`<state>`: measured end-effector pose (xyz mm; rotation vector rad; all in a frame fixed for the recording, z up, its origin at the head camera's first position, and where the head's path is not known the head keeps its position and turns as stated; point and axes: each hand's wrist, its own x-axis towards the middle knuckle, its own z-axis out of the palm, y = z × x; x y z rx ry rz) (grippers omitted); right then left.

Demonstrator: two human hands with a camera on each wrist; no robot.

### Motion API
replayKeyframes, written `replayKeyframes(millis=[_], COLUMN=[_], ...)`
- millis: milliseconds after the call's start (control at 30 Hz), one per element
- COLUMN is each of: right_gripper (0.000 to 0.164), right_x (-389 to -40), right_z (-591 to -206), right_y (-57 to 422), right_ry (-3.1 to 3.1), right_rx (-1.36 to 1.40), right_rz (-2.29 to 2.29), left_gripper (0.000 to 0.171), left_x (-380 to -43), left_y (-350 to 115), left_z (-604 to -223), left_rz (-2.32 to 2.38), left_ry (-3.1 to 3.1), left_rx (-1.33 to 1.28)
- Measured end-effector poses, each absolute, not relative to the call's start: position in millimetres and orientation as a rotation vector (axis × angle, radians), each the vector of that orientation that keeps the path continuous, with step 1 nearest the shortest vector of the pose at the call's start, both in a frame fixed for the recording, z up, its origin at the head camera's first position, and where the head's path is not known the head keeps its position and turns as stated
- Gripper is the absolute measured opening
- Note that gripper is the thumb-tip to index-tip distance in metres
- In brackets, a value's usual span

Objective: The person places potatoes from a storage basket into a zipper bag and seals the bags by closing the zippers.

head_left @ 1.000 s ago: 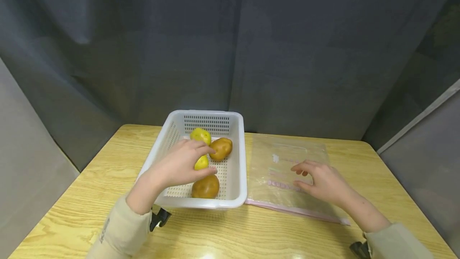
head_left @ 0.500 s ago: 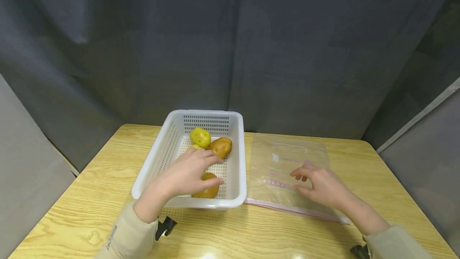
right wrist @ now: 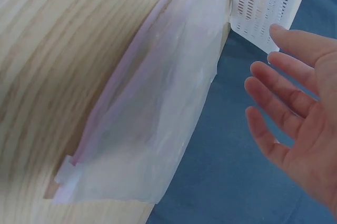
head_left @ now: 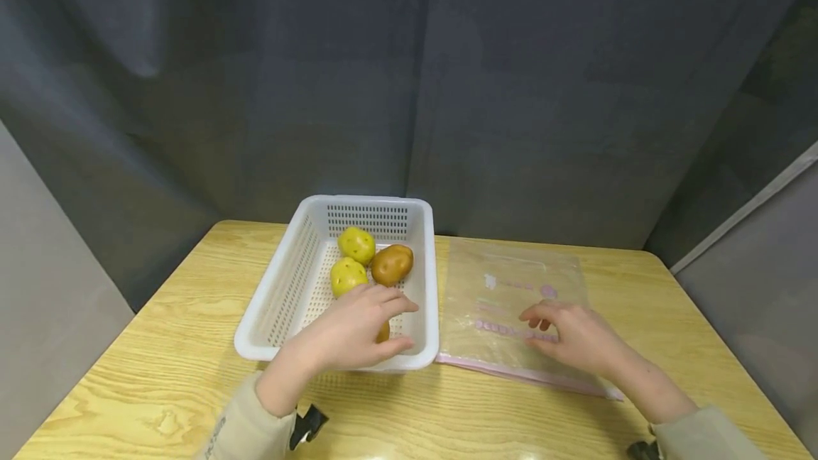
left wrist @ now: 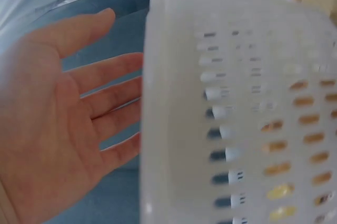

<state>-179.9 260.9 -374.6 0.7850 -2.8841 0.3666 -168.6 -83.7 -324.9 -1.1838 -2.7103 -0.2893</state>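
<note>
My left hand (head_left: 358,329) hovers over the front of a white perforated plastic basket (head_left: 287,282), fingers relaxed and nothing in its grip. In the left wrist view the same hand (left wrist: 68,108) has its fingers spread beside the basket wall (left wrist: 174,103). Under it, a brown potato (head_left: 383,333) is mostly hidden. Farther back in the basket lie another brown potato (head_left: 392,265) and two yellow potatoes, one behind (head_left: 356,245) and one nearer (head_left: 348,275). My right hand (head_left: 575,336), loosely bent and holding nothing, hangs above a clear zip bag (head_left: 469,289) with a pink zip edge.
The bag lies flat on a wooden table (head_left: 160,346), just right of the basket. A white slider (right wrist: 66,170) sits at one end of its zip. Dark cloth (head_left: 409,91) stands behind the table, and a grey panel (head_left: 51,289) rises at the left.
My left hand has moved right and toward the front of the basket, uncovering the nearer yellow potato and covering most of the front brown one. My right hand has barely shifted.
</note>
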Motion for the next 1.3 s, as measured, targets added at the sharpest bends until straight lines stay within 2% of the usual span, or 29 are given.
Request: replayKeyframes(millis=[633, 1300], right_gripper=[0.028, 0.029], right_x=[-177, -173], right_z=[-390, -407], right_y=[261, 258], right_ry=[-2.919, -2.954], right_rx=[0.926, 0.980], right_rz=[0.425, 0.302], left_gripper=[0.041, 0.035], left_x=[-158, -149], left_y=[-58, -36], left_z=[-341, -364], left_rz=[-0.251, -0.191], left_ry=[-2.584, -2.466], left_rx=[-1.369, -1.444])
